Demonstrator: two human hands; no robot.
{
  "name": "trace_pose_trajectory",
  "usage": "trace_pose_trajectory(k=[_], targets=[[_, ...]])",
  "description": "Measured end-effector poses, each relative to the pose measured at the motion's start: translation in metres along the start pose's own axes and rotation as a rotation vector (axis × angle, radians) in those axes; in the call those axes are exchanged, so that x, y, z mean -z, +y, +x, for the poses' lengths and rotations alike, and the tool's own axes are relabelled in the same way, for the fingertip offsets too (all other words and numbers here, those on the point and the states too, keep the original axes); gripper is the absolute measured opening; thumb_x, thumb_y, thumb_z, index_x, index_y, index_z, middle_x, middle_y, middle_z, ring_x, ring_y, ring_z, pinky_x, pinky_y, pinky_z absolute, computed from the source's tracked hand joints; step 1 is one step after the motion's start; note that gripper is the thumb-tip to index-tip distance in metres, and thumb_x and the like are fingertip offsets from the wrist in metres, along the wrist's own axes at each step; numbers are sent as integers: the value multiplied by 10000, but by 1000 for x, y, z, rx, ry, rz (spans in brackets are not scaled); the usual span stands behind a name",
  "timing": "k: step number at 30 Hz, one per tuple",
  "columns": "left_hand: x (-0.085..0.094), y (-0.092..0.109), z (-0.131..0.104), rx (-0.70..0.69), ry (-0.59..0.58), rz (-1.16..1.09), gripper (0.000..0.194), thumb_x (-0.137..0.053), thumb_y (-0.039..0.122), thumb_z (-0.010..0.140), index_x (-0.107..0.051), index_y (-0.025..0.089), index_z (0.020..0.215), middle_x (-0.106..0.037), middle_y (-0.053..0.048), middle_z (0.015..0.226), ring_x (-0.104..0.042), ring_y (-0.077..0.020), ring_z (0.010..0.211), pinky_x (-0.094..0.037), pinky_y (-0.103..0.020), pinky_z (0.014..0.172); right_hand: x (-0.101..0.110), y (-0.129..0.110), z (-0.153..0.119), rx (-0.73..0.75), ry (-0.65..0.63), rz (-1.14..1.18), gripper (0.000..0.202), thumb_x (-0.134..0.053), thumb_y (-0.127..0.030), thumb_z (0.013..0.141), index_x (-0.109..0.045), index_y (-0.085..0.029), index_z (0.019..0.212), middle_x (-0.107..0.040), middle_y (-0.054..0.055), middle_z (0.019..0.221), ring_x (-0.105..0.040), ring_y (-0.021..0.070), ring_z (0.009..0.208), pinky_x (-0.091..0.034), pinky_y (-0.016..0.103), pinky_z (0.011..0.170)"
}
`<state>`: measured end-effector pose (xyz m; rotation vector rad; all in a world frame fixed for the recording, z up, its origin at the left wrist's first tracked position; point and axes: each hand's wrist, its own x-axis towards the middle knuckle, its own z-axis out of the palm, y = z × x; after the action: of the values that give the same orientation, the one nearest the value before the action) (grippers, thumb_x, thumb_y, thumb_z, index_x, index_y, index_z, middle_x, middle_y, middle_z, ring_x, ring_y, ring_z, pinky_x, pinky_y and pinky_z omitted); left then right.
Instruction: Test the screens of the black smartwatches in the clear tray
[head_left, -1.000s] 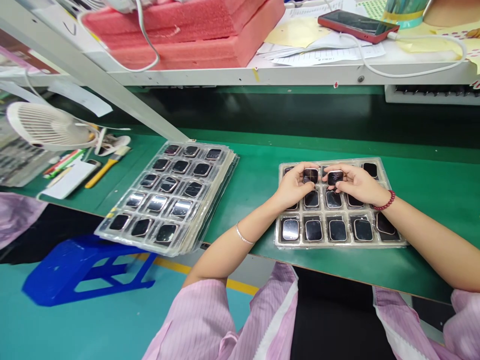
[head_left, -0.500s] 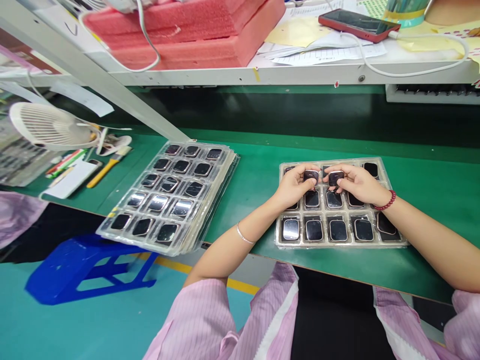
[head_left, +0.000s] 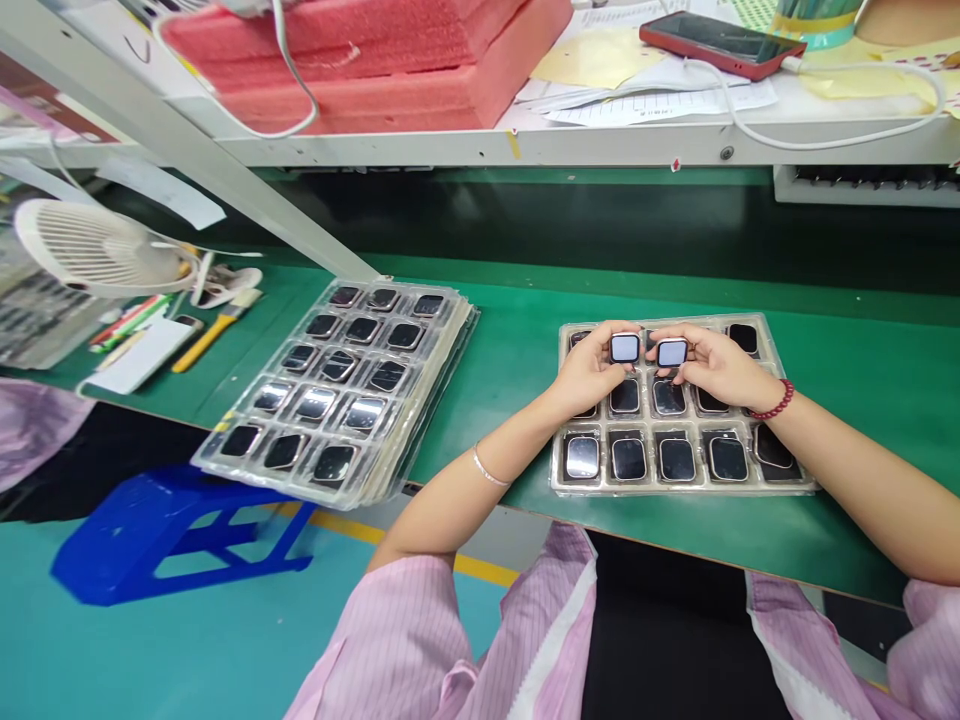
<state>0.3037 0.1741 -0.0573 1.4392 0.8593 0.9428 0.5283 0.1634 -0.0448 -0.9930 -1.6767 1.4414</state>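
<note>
My left hand [head_left: 600, 362] is closed on a smartwatch [head_left: 624, 348] without a strap, its face pale and bright. Beside it, my right hand [head_left: 709, 362] grips a second strapless smartwatch [head_left: 671, 352], whose face is pale too. Both watches are held side by side, faces up, just above the far row of a clear plastic tray [head_left: 682, 487]. Dark-faced watches such as this one [head_left: 628, 460] sit in the tray's pockets. My hands cover part of the far row.
Left of my arm lies a stack of clear trays [head_left: 420, 420] holding more watches. Beyond it are a yellow-handled brush [head_left: 206, 345] and a white fan [head_left: 97, 248]. Overhead, the shelf [head_left: 600, 148] carries red foam [head_left: 390, 95] and a phone [head_left: 720, 45]. A blue stool [head_left: 142, 540] stands below.
The faces of both held watches have turned from dark to pale and bright. My hands have stayed almost in place over the tray.
</note>
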Motion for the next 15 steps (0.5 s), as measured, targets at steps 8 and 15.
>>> trace_pose_trajectory(k=[8, 15], targets=[[0, -2, 1, -32, -8, -49, 387, -714, 188, 752, -602, 165, 1122, -677, -83, 1087, -654, -180, 979, -533, -264, 797, -1, 1, -1, -11, 28, -28, 405, -622, -176, 816, -673, -203, 1216, -732, 103, 1166, -733, 195, 829, -641, 334, 696], [1, -4, 1, -38, -18, -34, 376, -676, 153, 768, -594, 166, 1134, -679, -64, 1029, -650, -171, 952, -530, -269, 792, 1, 2, 0, -20, 7, -28, 388, -615, -175, 835, -662, -191, 1220, -739, 107, 1120, -737, 185, 814, -643, 333, 698]])
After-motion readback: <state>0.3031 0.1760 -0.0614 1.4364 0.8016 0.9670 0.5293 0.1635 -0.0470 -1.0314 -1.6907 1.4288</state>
